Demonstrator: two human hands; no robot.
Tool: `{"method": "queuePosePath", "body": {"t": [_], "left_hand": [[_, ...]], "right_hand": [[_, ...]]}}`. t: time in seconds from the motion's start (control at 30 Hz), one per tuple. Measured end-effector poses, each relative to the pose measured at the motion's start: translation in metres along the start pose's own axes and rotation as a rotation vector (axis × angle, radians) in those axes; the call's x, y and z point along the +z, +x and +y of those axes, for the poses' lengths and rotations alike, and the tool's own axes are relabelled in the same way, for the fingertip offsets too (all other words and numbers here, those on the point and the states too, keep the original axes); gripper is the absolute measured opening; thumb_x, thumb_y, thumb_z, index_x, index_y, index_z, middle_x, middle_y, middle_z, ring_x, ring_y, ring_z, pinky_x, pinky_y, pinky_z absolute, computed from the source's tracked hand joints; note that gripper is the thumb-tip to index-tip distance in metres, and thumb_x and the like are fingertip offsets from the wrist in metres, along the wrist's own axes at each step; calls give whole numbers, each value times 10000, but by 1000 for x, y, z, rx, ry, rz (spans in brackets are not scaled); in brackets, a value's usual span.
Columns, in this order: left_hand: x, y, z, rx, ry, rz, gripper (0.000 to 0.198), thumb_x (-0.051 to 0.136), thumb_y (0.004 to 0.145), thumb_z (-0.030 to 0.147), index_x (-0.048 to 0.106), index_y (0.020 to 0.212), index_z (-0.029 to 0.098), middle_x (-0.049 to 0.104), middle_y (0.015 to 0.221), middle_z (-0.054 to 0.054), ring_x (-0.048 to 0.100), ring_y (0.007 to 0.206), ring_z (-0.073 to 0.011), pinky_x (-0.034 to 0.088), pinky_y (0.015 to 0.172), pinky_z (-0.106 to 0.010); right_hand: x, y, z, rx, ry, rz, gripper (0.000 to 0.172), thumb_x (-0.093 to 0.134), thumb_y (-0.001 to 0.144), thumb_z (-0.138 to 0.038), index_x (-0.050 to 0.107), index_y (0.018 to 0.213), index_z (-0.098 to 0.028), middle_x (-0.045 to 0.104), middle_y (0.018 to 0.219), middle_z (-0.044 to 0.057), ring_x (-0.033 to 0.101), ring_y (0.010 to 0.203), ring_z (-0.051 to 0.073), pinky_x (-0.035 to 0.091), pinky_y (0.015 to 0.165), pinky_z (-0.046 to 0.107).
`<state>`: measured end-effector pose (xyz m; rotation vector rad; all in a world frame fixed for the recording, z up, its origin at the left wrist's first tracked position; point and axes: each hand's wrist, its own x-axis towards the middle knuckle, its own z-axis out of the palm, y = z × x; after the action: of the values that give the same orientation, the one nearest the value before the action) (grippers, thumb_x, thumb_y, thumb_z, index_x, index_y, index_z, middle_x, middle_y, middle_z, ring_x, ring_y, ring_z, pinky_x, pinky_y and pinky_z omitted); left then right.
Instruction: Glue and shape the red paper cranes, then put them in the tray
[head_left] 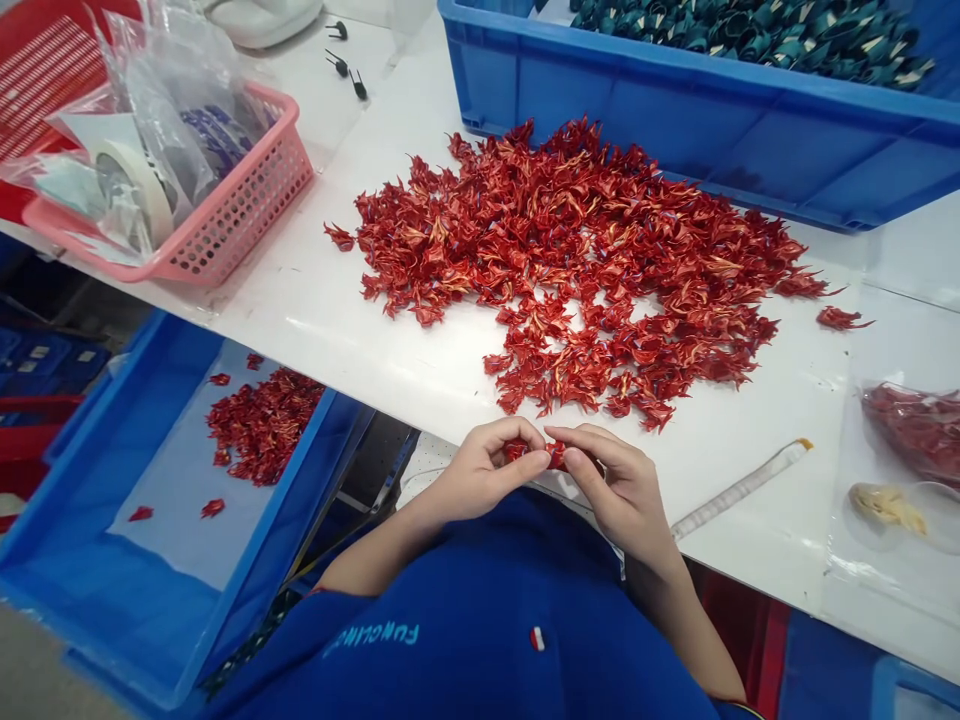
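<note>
Red folded paper piece (534, 453) is pinched between left hand (480, 470) and right hand (619, 492), held close together just over the bench (420, 370) edge. Big heap of red pieces (570, 270) lies ahead; more sit in blue crate (247, 530) at left.

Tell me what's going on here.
A person at a white table is pinching a small folded red piece between their left hand and right hand. A large heap of similar red pieces lies ahead. More sit in a blue tray to the left, and teal pieces fill a blue crate.
</note>
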<state>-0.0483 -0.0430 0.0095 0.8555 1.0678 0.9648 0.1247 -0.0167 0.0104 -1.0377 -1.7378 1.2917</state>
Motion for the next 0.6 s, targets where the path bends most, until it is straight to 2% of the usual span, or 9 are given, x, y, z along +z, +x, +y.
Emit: {"method": "queuePosePath", "body": {"t": [0.1, 0.17, 0.23, 0.33, 0.47, 0.6], "left_hand": [[6, 3, -1, -67, -12, -16, 453, 711, 746, 574, 564, 703, 147, 502, 594, 33, 401, 503, -69, 322, 482, -205], [7, 5, -3, -103, -45, 15, 488, 723, 717, 608, 557, 692, 150, 483, 547, 46, 384, 466, -62, 291, 457, -201], [9, 6, -6, -126, -89, 49, 498, 742, 694, 613, 553, 689, 153, 477, 522, 55, 376, 443, -55, 280, 442, -194], [12, 6, -7, -125, -117, 80, 491, 754, 689, 602, 550, 680, 155, 485, 512, 59, 379, 436, -52, 303, 443, -186], [16, 5, -6, -56, -53, 119, 457, 752, 708, 571, 574, 671, 152, 535, 559, 33, 426, 477, -65, 364, 478, -195], [18, 8, -6, 44, 56, 212, 402, 786, 685, 508, 601, 661, 151, 611, 654, -19, 532, 593, -116, 438, 556, -224]], "right_hand": [[0, -3, 4, 140, 153, 52, 342, 529, 939, -498, 719, 1040, -232, 691, 771, 33, 604, 613, 135, 491, 541, 264], [1, -6, 6, 199, 270, 164, 386, 501, 939, -540, 689, 1082, -234, 682, 767, 23, 553, 550, 114, 459, 496, 248], [3, -12, 8, 202, 318, 296, 330, 538, 930, -512, 685, 997, -225, 664, 725, 9, 520, 517, 101, 430, 467, 232], [7, -18, 7, 140, 192, 412, 217, 670, 864, -400, 662, 778, -201, 627, 636, -1, 550, 541, 115, 447, 485, 236], [14, -19, 4, 45, 37, 431, 70, 732, 805, -244, 686, 844, -208, 637, 695, 7, 542, 544, 114, 439, 464, 244], [16, -19, 8, -5, -29, 416, 30, 705, 823, -215, 679, 809, -220, 675, 834, 44, 614, 648, 147, 512, 525, 276]]}}
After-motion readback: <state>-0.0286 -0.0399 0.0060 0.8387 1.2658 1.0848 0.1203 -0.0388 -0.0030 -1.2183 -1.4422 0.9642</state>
